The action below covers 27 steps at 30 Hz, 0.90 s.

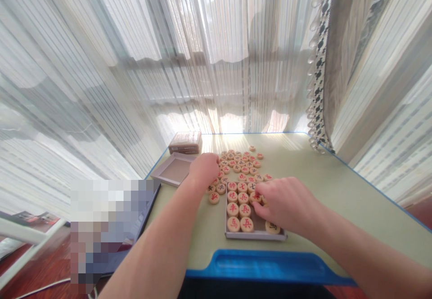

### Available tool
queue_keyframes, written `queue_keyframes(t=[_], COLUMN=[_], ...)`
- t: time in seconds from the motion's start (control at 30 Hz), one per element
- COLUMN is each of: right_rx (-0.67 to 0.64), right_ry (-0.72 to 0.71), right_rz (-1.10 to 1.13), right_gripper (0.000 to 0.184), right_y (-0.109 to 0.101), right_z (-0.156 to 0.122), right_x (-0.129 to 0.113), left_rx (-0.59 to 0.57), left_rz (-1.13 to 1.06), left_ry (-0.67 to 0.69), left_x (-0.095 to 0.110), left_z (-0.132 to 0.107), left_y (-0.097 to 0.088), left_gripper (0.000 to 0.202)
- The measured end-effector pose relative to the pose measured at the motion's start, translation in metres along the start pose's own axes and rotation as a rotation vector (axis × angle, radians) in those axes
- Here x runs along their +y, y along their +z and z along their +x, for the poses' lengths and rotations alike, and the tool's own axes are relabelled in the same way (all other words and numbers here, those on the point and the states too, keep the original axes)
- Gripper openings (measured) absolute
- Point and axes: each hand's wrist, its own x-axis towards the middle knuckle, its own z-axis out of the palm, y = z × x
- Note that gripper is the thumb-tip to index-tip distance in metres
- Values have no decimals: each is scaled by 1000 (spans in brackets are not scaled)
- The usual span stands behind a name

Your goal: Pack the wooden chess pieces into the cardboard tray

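A shallow open box (254,236) lies near me, holding rows of round wooden Chinese chess pieces with red and black characters. My right hand (286,200) is over its right side, thumb and finger closed around a red-marked chess piece (255,197). A black-marked piece (272,227) lies in the box's near right corner, partly under that hand. My left hand (205,168) is at the left edge of a loose spread of chess pieces (241,163) beyond the box. Its fingers are curled inward, and their tips are hidden behind the hand.
An empty box lid (172,169) lies left of the loose pieces, with a closed box (185,142) behind it. The pale table (310,168) has a blue handle-like front edge (266,263). Curtains (216,65) hang behind; a blurred patch covers something at the left.
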Motion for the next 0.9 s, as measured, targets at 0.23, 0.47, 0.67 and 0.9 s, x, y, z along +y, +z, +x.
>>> queue_keyframes(t=[0.23, 0.47, 0.67, 0.9], right_rx=[44, 192, 275, 151], right_ry=[-43, -49, 237, 403], right_rz=[8, 55, 194, 89], right_gripper=[28, 30, 25, 27], right_y=[-4, 0, 0, 13], right_z=[0, 1, 13, 26], right_x=[0, 14, 32, 55], left_rx=[-11, -31, 37, 55], left_rz=[2, 5, -28, -78], left_ry=[-5, -33, 26, 154], left_x=[-1, -2, 1, 2], left_z=[1, 3, 4, 2], left_y=[1, 4, 3, 0], left_gripper=[27, 29, 32, 33])
